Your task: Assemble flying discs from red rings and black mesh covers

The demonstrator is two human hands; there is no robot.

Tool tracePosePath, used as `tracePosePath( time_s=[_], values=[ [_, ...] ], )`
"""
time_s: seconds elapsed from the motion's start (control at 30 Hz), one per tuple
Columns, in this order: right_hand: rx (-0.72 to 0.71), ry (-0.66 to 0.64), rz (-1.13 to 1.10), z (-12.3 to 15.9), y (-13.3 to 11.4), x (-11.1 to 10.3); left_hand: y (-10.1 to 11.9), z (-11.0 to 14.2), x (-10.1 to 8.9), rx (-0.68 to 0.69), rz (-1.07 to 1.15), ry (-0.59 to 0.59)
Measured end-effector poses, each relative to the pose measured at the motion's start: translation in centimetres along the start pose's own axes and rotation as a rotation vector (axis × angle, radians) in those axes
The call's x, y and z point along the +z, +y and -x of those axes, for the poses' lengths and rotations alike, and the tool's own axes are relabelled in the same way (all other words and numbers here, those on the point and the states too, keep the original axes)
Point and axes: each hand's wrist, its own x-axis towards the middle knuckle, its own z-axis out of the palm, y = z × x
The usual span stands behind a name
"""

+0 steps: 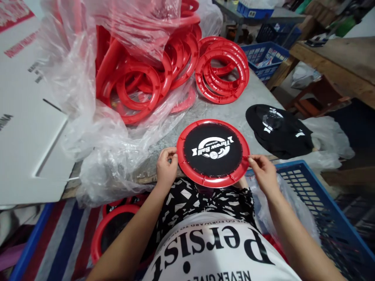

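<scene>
A red plastic ring fitted with a black printed cloth disc (213,153) rests at the near edge of the grey table (254,93). My left hand (166,168) pinches the ring's left rim, fingers closed on it. At the right rim my right hand (263,171) grips the same way. White lettering on the cloth faces up. A finished red and black disc (113,226) lies low on my left, beside my lap.
A clear plastic bag (88,117) spills several red rings (137,86) across the table's left. More rings (222,70) are stacked behind. Black printed cloths (278,130) lie at right. Blue crates (322,203) stand to my right, white cardboard (26,128) at left.
</scene>
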Motion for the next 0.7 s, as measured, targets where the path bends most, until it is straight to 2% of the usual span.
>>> tracePosePath(
  time_s=[0.1, 0.2, 0.3, 0.37, 0.47, 0.53, 0.6, 0.7],
  values=[
    [-0.153, -0.076, 0.116, 0.3, -1.5, 1.4, 0.7, 0.1, -0.5, 0.04, -0.063, 0.027],
    [-0.209, -0.138, 0.059, -0.2, -2.8, 2.1, 0.7, -0.1, -0.8, 0.077, -0.18, 0.069],
    [-0.249, -0.165, 0.01, -1.1, -3.0, 2.4, 0.4, -0.5, -0.7, 0.099, -0.226, 0.061],
    [-0.199, -0.11, -0.039, -1.7, -2.5, 2.5, 0.3, -0.7, -0.6, 0.105, -0.251, 0.047],
    [-0.003, -0.003, -0.25, -2.9, -1.1, 2.8, 0.1, -0.9, -0.5, 0.103, -0.287, 0.048],
    [0.096, 0.014, -0.35, -3.5, -0.3, 3.1, 0.0, -1.0, -0.5, 0.101, -0.295, 0.056],
    [0.097, 0.029, -0.289, -3.9, 0.2, 3.5, -0.1, -1.0, -0.5, 0.101, -0.288, 0.059],
    [-0.024, 0.13, -0.042, -3.5, 0.2, 4.2, -0.3, -0.9, -0.6, 0.115, -0.267, 0.085]
  ],
)
